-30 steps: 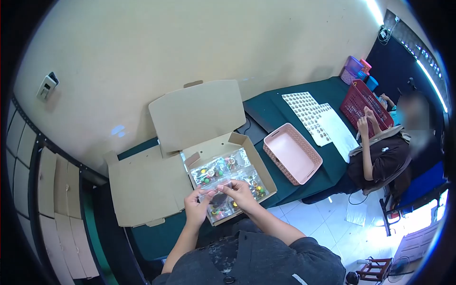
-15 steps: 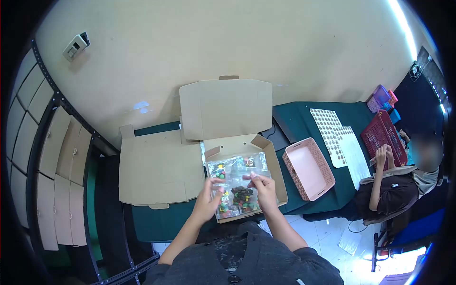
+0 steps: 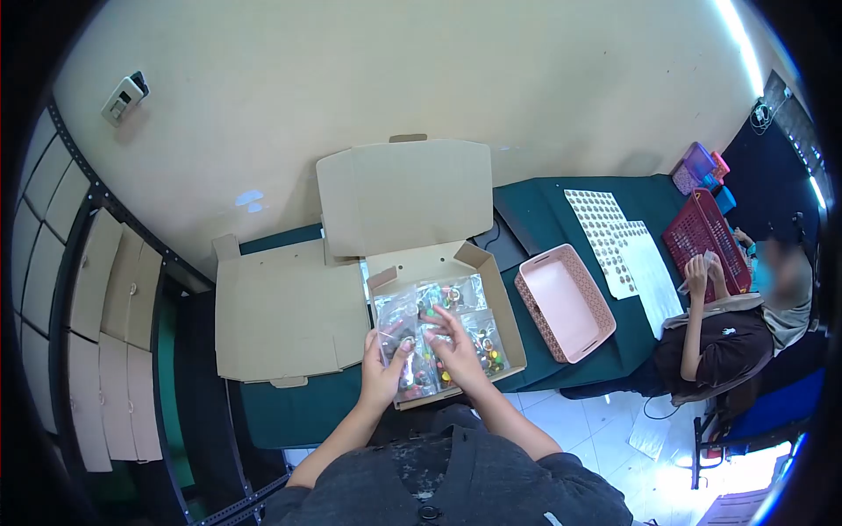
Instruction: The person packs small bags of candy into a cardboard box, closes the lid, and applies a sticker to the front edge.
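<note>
An open cardboard box (image 3: 516, 355) lies in front of me, its lid raised against the wall. Inside are several clear plastic bags of small colourful pieces, among them one bag (image 3: 488, 340) on the right and another (image 3: 465, 292) at the back. At the box's left side, my left hand (image 3: 380, 375) grips a clear plastic bag (image 3: 400, 316), thumb across its front. My right hand (image 3: 456, 353) is over the middle of the box, its fingers apart and reaching toward the held bag. Part of the bags below is hidden by this hand.
A flattened cardboard box (image 3: 289, 307) lies on the green-covered table (image 3: 298, 416) to the left. Right of the box stand a pink basket (image 3: 570, 307) and sticker sheets (image 3: 601, 241). Another person (image 3: 724, 342) sits far right beside a red basket (image 3: 702, 237). Boxes (image 3: 96, 324) fill the left shelf.
My left hand has taken hold of a bag at the box's left side. My right hand has moved left and its fingers have spread. The bag of dark pieces is no longer visible.
</note>
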`<state>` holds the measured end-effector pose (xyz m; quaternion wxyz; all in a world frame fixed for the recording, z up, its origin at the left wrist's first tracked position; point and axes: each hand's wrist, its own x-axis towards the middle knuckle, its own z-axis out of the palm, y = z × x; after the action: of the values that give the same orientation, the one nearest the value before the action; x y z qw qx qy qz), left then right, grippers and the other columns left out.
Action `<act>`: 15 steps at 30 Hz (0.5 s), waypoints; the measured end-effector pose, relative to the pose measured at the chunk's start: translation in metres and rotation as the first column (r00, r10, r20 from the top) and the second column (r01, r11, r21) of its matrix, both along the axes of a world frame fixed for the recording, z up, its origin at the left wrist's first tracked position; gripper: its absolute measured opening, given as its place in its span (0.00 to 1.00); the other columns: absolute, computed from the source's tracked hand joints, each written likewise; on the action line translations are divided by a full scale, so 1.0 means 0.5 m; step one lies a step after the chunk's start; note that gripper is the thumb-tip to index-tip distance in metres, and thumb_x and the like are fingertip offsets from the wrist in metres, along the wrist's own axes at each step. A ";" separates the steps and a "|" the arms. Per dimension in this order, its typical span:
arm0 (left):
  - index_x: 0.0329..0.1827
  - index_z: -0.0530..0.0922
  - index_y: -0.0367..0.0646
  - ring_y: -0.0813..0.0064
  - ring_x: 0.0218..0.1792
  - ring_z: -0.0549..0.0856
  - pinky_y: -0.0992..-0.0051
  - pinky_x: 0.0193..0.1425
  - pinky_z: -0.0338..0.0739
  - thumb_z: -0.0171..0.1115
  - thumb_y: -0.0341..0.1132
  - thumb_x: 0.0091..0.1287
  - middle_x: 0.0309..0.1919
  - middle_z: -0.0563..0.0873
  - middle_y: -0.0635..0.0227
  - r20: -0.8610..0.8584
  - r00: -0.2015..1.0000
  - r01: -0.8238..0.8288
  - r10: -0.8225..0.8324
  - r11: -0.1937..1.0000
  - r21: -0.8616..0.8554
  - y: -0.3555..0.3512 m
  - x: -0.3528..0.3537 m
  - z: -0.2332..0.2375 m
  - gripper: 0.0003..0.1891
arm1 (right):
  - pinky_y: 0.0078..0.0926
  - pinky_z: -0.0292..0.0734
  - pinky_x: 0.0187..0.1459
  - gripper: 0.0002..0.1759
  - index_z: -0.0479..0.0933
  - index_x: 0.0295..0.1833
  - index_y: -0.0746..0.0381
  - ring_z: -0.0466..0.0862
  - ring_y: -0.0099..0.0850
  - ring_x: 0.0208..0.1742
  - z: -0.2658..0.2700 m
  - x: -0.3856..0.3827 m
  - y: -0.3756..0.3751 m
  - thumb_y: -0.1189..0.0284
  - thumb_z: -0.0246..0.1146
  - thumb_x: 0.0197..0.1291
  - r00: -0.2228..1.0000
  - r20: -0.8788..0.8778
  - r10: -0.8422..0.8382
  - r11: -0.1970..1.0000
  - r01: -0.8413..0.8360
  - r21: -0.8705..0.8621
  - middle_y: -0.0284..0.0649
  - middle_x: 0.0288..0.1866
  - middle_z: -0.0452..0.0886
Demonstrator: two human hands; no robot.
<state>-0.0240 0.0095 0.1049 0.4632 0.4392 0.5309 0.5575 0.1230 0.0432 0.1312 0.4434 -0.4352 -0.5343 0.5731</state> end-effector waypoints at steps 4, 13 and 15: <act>0.58 0.69 0.37 0.87 0.28 0.77 0.86 0.28 0.72 0.58 0.32 0.66 0.36 0.80 0.69 0.245 0.965 0.115 -0.094 0.991 -0.072 -0.005 0.007 0.023 0.19 | 0.25 0.72 0.54 0.30 0.57 0.66 0.68 0.74 0.30 0.56 -0.025 -0.007 -0.004 0.73 0.60 0.61 0.959 -0.253 0.124 0.959 -0.181 -0.217 0.47 0.61 0.69; 0.63 0.65 0.35 0.79 0.47 0.78 0.78 0.52 0.73 0.59 0.31 0.64 0.46 0.79 0.63 0.252 0.961 0.119 -0.111 0.993 -0.016 -0.003 0.001 0.009 0.25 | 0.22 0.74 0.50 0.21 0.69 0.58 0.67 0.78 0.24 0.48 -0.040 0.011 -0.002 0.73 0.60 0.61 0.934 -0.330 0.135 0.919 -0.243 -0.312 0.40 0.51 0.78; 0.63 0.64 0.36 0.79 0.46 0.77 0.79 0.50 0.73 0.61 0.33 0.63 0.45 0.79 0.64 0.227 0.957 0.188 -0.179 0.982 -0.023 -0.001 -0.004 0.010 0.26 | 0.20 0.73 0.48 0.20 0.71 0.57 0.67 0.78 0.22 0.46 -0.043 0.010 -0.010 0.72 0.60 0.61 0.933 -0.340 0.122 0.915 -0.238 -0.326 0.38 0.49 0.79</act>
<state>-0.0259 0.0089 0.1101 0.5793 0.4106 0.4445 0.5462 0.1282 0.0383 0.1097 0.3793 -0.3613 -0.3811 0.7618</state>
